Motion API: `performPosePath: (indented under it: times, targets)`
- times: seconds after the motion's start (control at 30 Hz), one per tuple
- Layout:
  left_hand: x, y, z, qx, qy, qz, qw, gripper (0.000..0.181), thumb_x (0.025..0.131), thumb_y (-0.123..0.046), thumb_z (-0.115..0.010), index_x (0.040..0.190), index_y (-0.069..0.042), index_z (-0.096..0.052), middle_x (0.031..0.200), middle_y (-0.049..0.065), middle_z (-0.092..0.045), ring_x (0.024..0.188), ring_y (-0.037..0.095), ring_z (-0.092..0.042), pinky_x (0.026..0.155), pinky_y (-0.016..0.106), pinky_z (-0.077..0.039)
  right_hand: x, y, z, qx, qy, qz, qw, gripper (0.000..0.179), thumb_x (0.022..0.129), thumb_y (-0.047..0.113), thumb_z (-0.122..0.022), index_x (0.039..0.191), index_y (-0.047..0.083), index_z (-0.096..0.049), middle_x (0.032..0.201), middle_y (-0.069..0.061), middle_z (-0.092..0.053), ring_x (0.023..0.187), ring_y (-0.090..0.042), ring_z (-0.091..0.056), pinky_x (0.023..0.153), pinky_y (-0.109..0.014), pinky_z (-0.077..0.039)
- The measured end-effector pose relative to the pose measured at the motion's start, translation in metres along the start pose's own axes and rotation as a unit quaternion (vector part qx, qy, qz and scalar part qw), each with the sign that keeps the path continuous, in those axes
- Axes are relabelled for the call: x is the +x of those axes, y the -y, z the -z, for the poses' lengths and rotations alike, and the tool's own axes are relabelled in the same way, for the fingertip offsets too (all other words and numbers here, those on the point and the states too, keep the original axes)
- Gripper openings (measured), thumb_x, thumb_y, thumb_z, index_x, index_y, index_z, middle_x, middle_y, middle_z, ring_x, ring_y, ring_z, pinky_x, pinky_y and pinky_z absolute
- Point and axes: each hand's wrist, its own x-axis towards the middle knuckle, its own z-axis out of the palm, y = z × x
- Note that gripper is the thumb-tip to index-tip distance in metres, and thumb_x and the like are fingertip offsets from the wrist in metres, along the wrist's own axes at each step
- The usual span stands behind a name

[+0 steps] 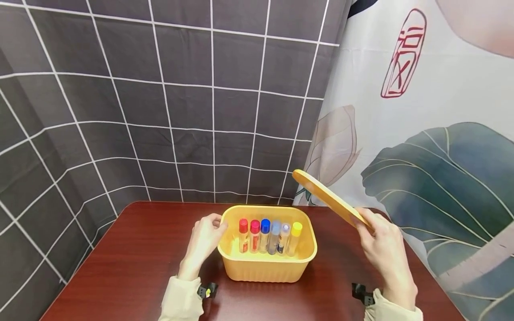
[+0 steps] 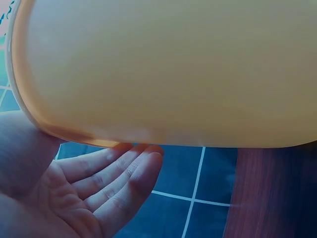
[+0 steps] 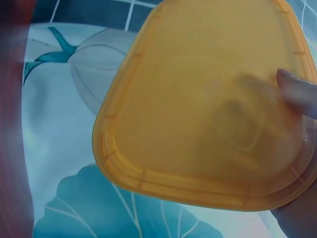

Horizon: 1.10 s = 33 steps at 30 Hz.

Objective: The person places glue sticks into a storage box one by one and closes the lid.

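Observation:
A yellow plastic box point(image 1: 263, 272) stands on the table with its top uncovered. Inside it, several small tubes point(image 1: 254, 243) stand in a row, with red, pink, blue, pale and yellow caps. My left hand point(image 1: 205, 236) is at the box's left end, fingertips and thumb at the rim. In the left wrist view, its fingers point(image 2: 126, 191) reach out fairly straight along the box wall. To the right of the box, my right hand point(image 1: 383, 243) holds a yellow lid point(image 1: 327, 194) up and tilted. The thumb point(image 3: 297, 94) presses one face of the lid; the other fingers are behind it.
The dark red wooden table point(image 1: 140, 258) backs onto a dark grey curtain point(image 1: 180, 107) with white grid lines. A white curtain point(image 1: 369, 89) printed with leaves and flowers hangs at the right, close behind the lid.

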Motion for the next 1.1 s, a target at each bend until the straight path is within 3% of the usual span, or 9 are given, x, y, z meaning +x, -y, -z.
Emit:
performPosePath:
  times: [0.1,0.27,0.33,0.5,0.57,0.7,0.8,1.1]
  targets:
    - [0.0,0.0,0.0,-0.002,0.0,0.002,1.0,0.021,0.089,-0.019,-0.067,0.102,-0.002,-0.071,0.09,0.012,-0.071,0.081,0.027,-0.069,0.077,0.043,-0.056,0.003,0.008,-0.003,0.003,-0.005,0.026,0.9997,0.034,0.073,-0.007,-0.078,0.102,0.008,-0.072,0.085,-0.011,-0.068,0.069,-0.027,-0.059,0.059,-0.044,-0.042]
    - [-0.002,0.001,0.0,-0.001,0.003,0.002,1.0,0.021,0.09,-0.018,-0.067,0.102,-0.001,-0.07,0.091,0.012,-0.071,0.082,0.028,-0.069,0.078,0.044,-0.056,0.007,0.025,-0.011,0.032,-0.023,0.072,0.9966,0.036,0.071,-0.006,-0.079,0.101,0.013,-0.074,0.088,-0.003,-0.069,0.078,-0.022,-0.061,0.069,-0.037,-0.043]
    - [-0.002,0.001,0.001,-0.001,0.002,0.002,1.0,0.021,0.09,-0.018,-0.067,0.102,-0.001,-0.07,0.091,0.012,-0.071,0.082,0.028,-0.068,0.077,0.044,-0.056,0.008,0.031,-0.015,0.048,-0.027,0.088,0.9946,0.018,0.083,0.009,-0.076,0.101,0.013,-0.074,0.088,-0.001,-0.069,0.079,-0.02,-0.061,0.071,-0.035,-0.043]
    - [0.0,0.0,0.0,-0.003,0.001,-0.001,1.0,0.022,0.09,-0.018,-0.068,0.103,-0.001,-0.07,0.09,0.012,-0.071,0.082,0.028,-0.069,0.077,0.044,-0.056,0.01,0.042,-0.022,0.057,0.003,0.106,0.9928,0.015,0.088,0.012,-0.071,0.103,0.011,-0.073,0.092,-0.004,-0.069,0.083,-0.023,-0.062,0.076,-0.036,-0.046]
    - [0.0,0.0,0.0,-0.002,0.001,-0.002,1.0,0.022,0.09,-0.018,-0.068,0.103,-0.001,-0.07,0.089,0.012,-0.071,0.082,0.028,-0.069,0.077,0.044,-0.056,0.01,0.046,-0.024,0.059,0.015,0.114,0.9916,0.029,0.078,-0.001,-0.072,0.104,0.011,-0.073,0.095,-0.005,-0.069,0.086,-0.024,-0.062,0.077,-0.037,-0.046]
    - [-0.001,-0.001,0.0,0.002,0.001,-0.007,1.0,0.021,0.09,-0.017,-0.068,0.103,-0.001,-0.071,0.088,0.011,-0.071,0.082,0.028,-0.068,0.077,0.045,-0.055,0.01,0.053,-0.032,0.073,-0.001,0.151,0.9859,0.014,0.093,0.017,-0.064,0.103,0.012,-0.073,0.095,-0.001,-0.07,0.087,-0.024,-0.063,0.075,-0.037,-0.047]
    - [-0.001,-0.001,0.0,0.008,0.0,-0.016,0.9998,0.02,0.09,-0.016,-0.068,0.102,0.0,-0.071,0.087,0.01,-0.071,0.081,0.027,-0.068,0.076,0.045,-0.055,0.012,0.06,-0.037,0.079,-0.018,0.178,0.9807,0.028,0.101,0.03,-0.051,0.102,0.012,-0.073,0.093,0.001,-0.071,0.086,-0.023,-0.064,0.072,-0.037,-0.046]
    - [0.0,0.002,0.001,0.013,-0.002,-0.018,0.9997,0.021,0.09,-0.02,-0.069,0.102,-0.003,-0.071,0.084,0.007,-0.07,0.076,0.022,-0.066,0.073,0.041,-0.055,0.013,0.075,-0.047,0.09,-0.027,0.229,0.969,0.027,0.1,0.021,-0.049,0.102,0.011,-0.073,0.094,0.001,-0.071,0.084,-0.023,-0.063,0.067,-0.037,-0.045]
